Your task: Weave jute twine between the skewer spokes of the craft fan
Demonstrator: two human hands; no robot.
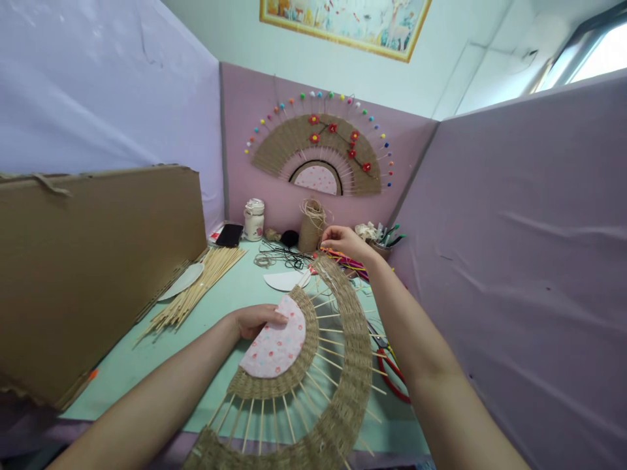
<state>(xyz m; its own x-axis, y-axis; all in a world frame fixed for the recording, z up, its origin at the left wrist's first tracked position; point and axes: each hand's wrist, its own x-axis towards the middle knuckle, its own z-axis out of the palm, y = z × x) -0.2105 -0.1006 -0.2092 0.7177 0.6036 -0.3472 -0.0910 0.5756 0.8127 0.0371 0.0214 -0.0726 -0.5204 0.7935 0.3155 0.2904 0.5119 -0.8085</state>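
A half-round woven fan (356,365) of twine on thin wooden sticks is tilted above the table, with a pink flower-print half-circle (274,349) at its centre. My left hand (259,320) grips the straight side of that centre, thumb on top and the other fingers hidden beneath. At the upper end of the outer woven band, my right hand (343,240) is closed in a pinch. Whatever lies between its fingertips is too small to make out. Just behind this hand stands a cone of brown twine (312,228).
Red-handled scissors (392,375) lie right of the fan. Wooden sticks (196,290) and a cardboard sheet (98,274) are at left. A white lidded bottle (254,220), phone (229,235) and black wires (281,254) sit behind. A decorated fan (279,143) hangs on the partition.
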